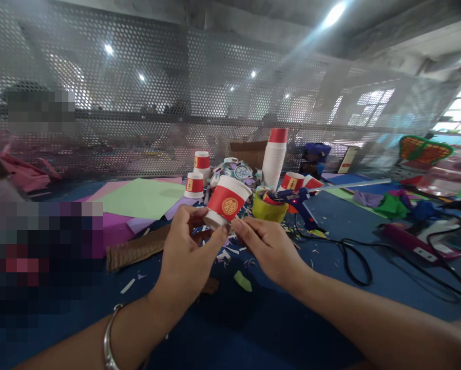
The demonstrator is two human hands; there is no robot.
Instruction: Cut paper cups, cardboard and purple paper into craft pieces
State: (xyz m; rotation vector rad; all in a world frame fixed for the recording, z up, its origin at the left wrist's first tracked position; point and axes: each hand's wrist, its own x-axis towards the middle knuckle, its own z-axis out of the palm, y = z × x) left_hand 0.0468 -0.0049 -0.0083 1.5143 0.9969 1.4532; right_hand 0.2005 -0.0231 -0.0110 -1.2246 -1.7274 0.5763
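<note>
My left hand (186,249) is closed round the base of a red and white paper cup (227,201) with a gold emblem, held tilted above the blue table. My right hand (264,245) pinches at the cup's bottom edge from the right, fingers pressed together. What, if anything, sits between those fingertips is too small to see. A silver bracelet is on my left wrist. A blue glue gun (300,198) rests just beyond my right hand.
More red and white cups (194,185), a tall cup stack (274,156), a yellow tape roll (268,209) and coloured paper sheets (143,198) lie behind. Paper scraps litter the blue table (330,277). Black cables (356,262) and a pink tool (415,241) lie right. Mesh screen behind.
</note>
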